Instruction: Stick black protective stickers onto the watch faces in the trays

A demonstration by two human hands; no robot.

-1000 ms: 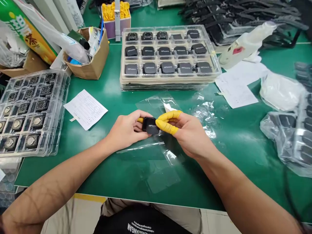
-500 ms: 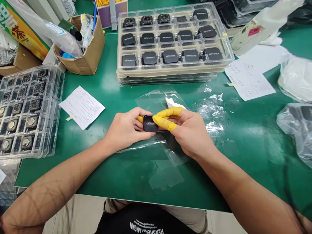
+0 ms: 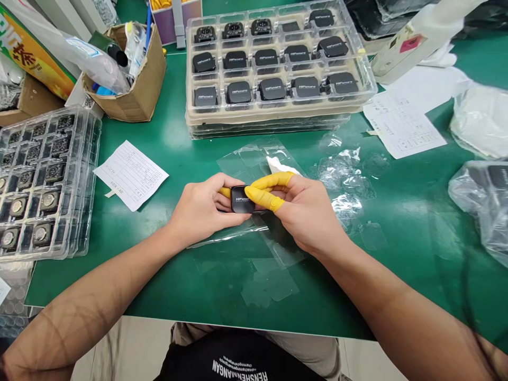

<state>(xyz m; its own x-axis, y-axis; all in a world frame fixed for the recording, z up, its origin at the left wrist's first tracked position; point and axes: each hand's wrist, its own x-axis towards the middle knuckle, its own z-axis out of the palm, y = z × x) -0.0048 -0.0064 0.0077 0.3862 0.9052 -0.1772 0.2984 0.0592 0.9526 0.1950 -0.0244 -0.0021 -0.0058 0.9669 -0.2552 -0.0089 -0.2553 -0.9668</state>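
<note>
fingers [image 3: 266,199] of left hand [image 3: 198,206] and right hand [image 3: 307,209] clamp a smooth, round-cornered black square [image 3: 240,205].

Illumination is bright and largely even. The light source is out of view; a pale sheen on the green table [image 3: 413,233] indicates light from above. Soft shadow falls beneath the right hand [image 3: 305,211]. Glare breaks into hard white glints on the crumpled film [image 3: 345,164]. Lettering on the device [image 3: 239,205] is sharp; print on the paper [image 3: 133,174] is too small to read. Blurred dark streaks cross the left forearm [image 3: 107,280], cause undetermined. Wide-angle distortion stretches both forearms toward the lower corners.
</note>
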